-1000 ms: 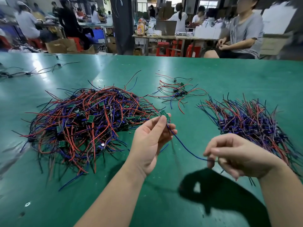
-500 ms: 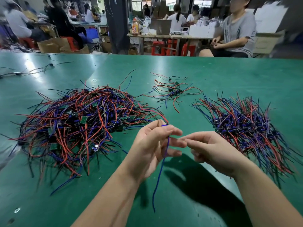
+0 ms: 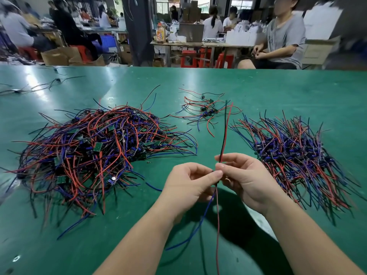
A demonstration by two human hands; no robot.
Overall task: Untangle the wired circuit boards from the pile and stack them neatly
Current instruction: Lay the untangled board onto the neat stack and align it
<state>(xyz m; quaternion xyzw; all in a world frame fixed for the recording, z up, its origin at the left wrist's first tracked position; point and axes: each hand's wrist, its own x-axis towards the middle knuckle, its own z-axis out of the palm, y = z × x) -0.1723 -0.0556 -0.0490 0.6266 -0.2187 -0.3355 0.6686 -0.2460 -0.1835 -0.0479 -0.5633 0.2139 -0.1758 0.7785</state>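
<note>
Both hands have closed in on one piece since half a second ago: the right hand [image 3: 248, 181], which then only neared the left, now shares the grip. A pair of leads, one red and one black [image 3: 226, 120], stands up above the fingers where none showed before.

Across the whole lower view runs the green table [image 3: 278, 92]. On its left part lies the tangled pile [image 3: 95, 151], the biggest heap, with red, blue and black wires looped over one another and small green boards showing through. Well apart on the right is the sorted stack [image 3: 294, 151], where dark parts run in a band through the middle and wires fan out to both sides. Between the two and further back sits a small cluster [image 3: 206, 112] of a few wired pieces, loosely spread.

Near the front, between pile and stack, the hands meet above the table. The left hand [image 3: 190, 183] pinches the wired board [image 3: 224, 141] with thumb and forefinger, its other fingers curled. The right hand pinches the same piece from the other side, fingertips touching the left's (the board itself is almost wholly hidden between them). A blue wire [image 3: 205, 209] and a red wire [image 3: 217, 225] hang down from the grip, clear of the pile.
</note>
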